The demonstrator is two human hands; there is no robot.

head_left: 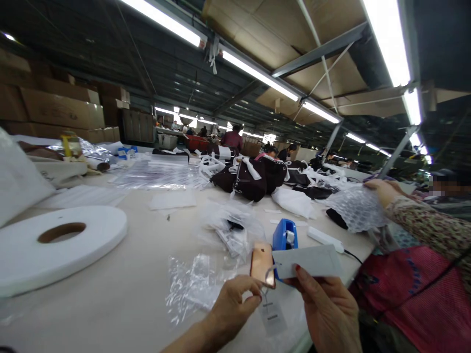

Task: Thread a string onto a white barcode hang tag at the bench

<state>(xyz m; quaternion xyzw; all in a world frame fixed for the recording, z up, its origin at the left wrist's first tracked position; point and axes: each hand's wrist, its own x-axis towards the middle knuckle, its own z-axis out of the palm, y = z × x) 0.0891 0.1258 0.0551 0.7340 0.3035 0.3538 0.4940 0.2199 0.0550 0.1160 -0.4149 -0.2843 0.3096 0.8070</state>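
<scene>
My left hand [231, 306] pinches the lower edge of a small shiny copper-coloured piece [262, 264] that has a white tag [273, 317] hanging below it. My right hand [326, 309] holds a flat pale grey card or pouch [309, 261] by its lower edge, right beside the copper piece. Both hands hover over the near edge of the cream table [121, 299]. Behind them stands a blue tape dispenser [284, 234]. Clear plastic bags [193, 287] lie just left of my left hand.
A big white tape roll [55, 245] lies at the left. Dark brown bags with white ribbons [253, 179] pile at mid-table. A co-worker at the right holds bubble wrap [356, 208] in a hand [382, 189]. Cardboard boxes [59, 110] stack far left.
</scene>
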